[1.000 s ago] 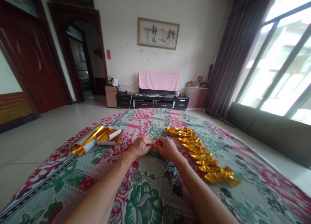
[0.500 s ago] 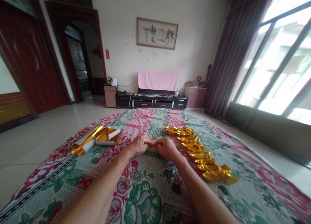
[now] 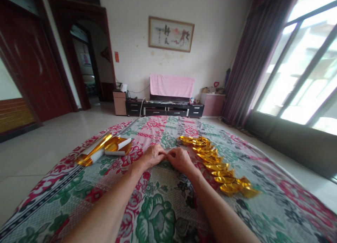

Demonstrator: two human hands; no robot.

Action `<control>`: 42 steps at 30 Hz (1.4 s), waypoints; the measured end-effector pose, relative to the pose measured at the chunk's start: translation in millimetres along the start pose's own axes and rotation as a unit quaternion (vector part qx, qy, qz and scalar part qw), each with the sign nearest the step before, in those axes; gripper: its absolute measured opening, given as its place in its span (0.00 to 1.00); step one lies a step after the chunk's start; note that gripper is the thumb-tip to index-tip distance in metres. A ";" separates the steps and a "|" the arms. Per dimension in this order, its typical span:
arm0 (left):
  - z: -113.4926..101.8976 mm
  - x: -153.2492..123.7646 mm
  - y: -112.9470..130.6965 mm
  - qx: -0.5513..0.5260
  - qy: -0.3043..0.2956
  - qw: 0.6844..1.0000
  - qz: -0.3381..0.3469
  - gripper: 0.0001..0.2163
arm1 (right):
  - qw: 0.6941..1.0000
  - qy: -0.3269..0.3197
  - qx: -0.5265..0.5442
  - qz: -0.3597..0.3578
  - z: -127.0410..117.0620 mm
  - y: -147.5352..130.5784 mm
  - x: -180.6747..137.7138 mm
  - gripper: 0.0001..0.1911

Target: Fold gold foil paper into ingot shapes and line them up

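My left hand [image 3: 152, 156] and my right hand [image 3: 180, 158] meet in the middle of a floral cloth [image 3: 158, 208], fingers curled and fingertips touching. They pinch a small piece of gold foil paper between them, almost wholly hidden by the fingers. A row of folded gold paper ingots [image 3: 214, 165] runs from just right of my right hand towards the front right. To the left of my left hand lies a loose stack of gold foil sheets [image 3: 105, 149], some curled and showing their white backs.
The cloth lies spread on a pale tiled floor [image 3: 39, 148]. A low dark TV cabinet [image 3: 165, 109] with a pink cover stands at the far wall. Dark curtains and a large window [image 3: 302, 67] fill the right side; dark red doors are at the left.
My hands have stayed together at the same spot, the fingers working the small gold piece; less of it shows now than a second ago. The view has shifted slightly.
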State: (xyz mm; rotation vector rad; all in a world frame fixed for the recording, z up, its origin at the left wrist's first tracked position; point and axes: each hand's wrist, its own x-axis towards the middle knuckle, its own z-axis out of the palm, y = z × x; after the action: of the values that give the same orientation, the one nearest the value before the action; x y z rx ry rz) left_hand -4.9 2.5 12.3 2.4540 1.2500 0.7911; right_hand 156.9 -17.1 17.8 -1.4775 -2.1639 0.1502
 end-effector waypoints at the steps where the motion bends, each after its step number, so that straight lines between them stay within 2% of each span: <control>1: 0.2 0.3 0.0 0.005 -0.001 1.000 -0.003 0.10 | 1.000 0.000 0.003 0.000 0.2 -0.2 -0.4 0.12; 9: 0.0 -0.5 2.1 0.024 0.001 1.000 -0.016 0.09 | 0.999 0.033 -0.008 0.022 1.2 0.3 -3.1 0.10; 28: -1.1 -1.8 4.2 0.027 0.001 1.000 0.003 0.08 | 0.996 -0.057 0.075 0.012 -9.5 13.7 4.4 0.11; 30: -0.3 -1.9 4.1 0.027 0.005 1.000 0.002 0.08 | 0.997 -0.027 0.071 0.026 -7.6 14.5 3.6 0.10; 33: 1.2 -2.3 4.6 0.035 0.013 0.999 0.003 0.08 | 0.990 0.117 0.056 0.054 -1.6 16.8 3.1 0.10; 35: 1.9 -2.6 5.2 0.053 0.019 0.998 0.011 0.07 | 0.985 0.162 0.062 0.018 3.0 18.4 4.0 0.13; 38: 1.4 -2.8 6.6 0.085 0.016 0.996 0.033 0.07 | 0.988 0.136 0.065 -0.026 8.4 19.8 6.5 0.16; 42: -2.2 -2.6 8.4 0.116 0.001 0.992 0.057 0.09 | 0.995 0.086 0.043 -0.027 11.3 20.9 9.2 0.15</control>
State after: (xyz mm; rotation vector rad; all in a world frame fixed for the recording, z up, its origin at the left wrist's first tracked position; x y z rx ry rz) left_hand -1.9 -4.5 17.1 2.7316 1.2766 0.7110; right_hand 166.7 1.7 3.6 -1.3326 -2.0318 0.0915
